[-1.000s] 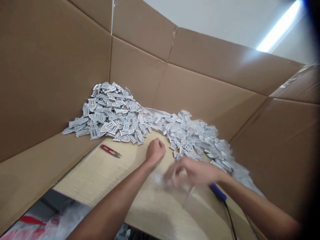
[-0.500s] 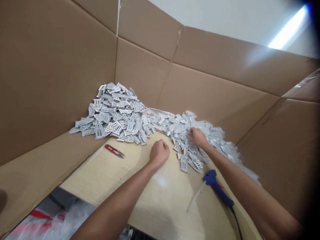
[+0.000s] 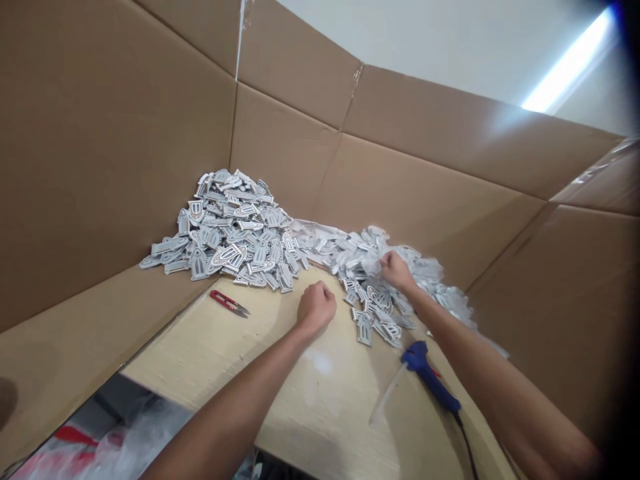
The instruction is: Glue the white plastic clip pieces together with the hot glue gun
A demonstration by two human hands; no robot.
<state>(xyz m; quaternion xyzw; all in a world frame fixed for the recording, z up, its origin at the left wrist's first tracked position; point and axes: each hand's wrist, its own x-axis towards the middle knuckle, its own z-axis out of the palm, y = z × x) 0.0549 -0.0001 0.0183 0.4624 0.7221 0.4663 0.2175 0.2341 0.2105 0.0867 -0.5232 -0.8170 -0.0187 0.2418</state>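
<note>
My left hand (image 3: 317,307) is closed in a fist above the wooden board, and whatever may be inside it is hidden. My right hand (image 3: 397,270) reaches over the right-hand pile of plastic-wrapped pieces (image 3: 345,250), its fingers pinched together. A bit of clear plastic wrapping (image 3: 371,267) shows right at those fingertips. Just below lie loose grey-and-white shield-shaped badges (image 3: 365,329). To the left rises a large heap of similar badges (image 3: 227,230), apart from both hands.
Red thread snips (image 3: 229,303) lie on the wooden board (image 3: 295,380) left of my left hand. A blue glue gun (image 3: 429,377) with a glue stick and cord rests below my right forearm. Tall cardboard walls (image 3: 285,127) enclose the back and sides. Clear plastic (image 3: 145,433) shows below the board's edge.
The view has shifted slightly. My right hand stays over the right pile, and clear plastic now shows at its fingertips. My left hand remains closed in nearly the same place.
</note>
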